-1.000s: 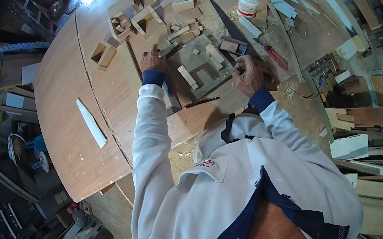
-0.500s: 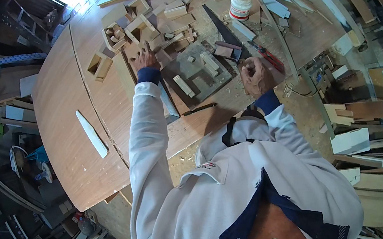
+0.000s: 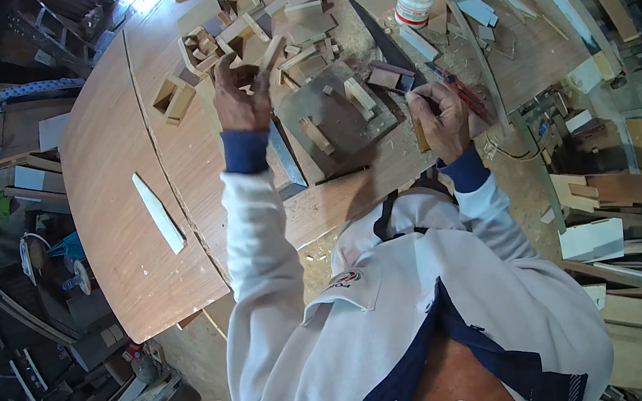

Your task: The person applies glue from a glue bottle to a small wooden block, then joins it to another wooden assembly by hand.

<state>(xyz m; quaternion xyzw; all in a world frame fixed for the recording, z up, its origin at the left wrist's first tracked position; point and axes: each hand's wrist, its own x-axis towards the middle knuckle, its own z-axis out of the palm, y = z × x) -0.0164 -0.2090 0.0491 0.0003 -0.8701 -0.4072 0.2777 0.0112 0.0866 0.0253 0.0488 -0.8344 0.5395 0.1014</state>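
My left hand (image 3: 241,97) is raised above the bench, its thumb and curved fingers apart. A short wood strip (image 3: 273,51) shows just beyond the thumb. Under my left wrist a metal straight-edged tool (image 3: 283,161) lies on the bench. My right hand (image 3: 443,114) has its thumb and fingertips pressed together; I cannot tell what is in them. Beside these fingers lies a brown wood strip (image 3: 420,136). Between the hands is a dark flat board (image 3: 341,136), bearing a wood block (image 3: 318,135) and a paler grooved block (image 3: 359,95).
Small wooden frames (image 3: 174,100) and offcuts cover the far left. A handsaw (image 3: 382,38), a white pot (image 3: 414,3) with sticks and a red-handled tool (image 3: 466,94) lie to the right. A white pointed strip (image 3: 159,213) lies at left. Stacked boards (image 3: 640,192) stand beyond the bench.
My left hand has lifted and turned from lying over the wood pieces, its fingers now curved upward. The right hand stays near the same spot, its fingers pinched. The view has shifted slightly.
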